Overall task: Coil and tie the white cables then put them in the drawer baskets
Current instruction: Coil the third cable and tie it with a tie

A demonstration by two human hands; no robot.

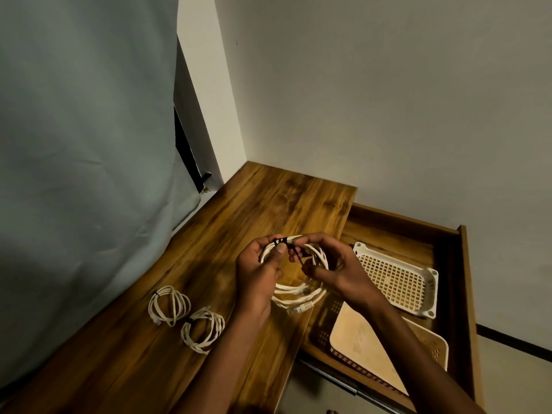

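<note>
I hold a coiled white cable [298,291] upright over the wooden tabletop [268,204]. My left hand [258,270] grips the coil's top left, thumb pressed by a black tie [282,241] wrapped round the strands. My right hand [331,264] pinches the tie's loose dark end [297,258] inside the loop. Two tied white coils lie on the table at the left, one [169,306] behind the other [203,328]. In the open drawer [464,294] sit two white perforated baskets, the far one [397,279] and the near one [388,354].
A grey curtain [83,144] hangs along the table's left side. Pale walls meet in the corner behind the table. The drawer stands pulled out to the right of the tabletop, its front panel at the far right.
</note>
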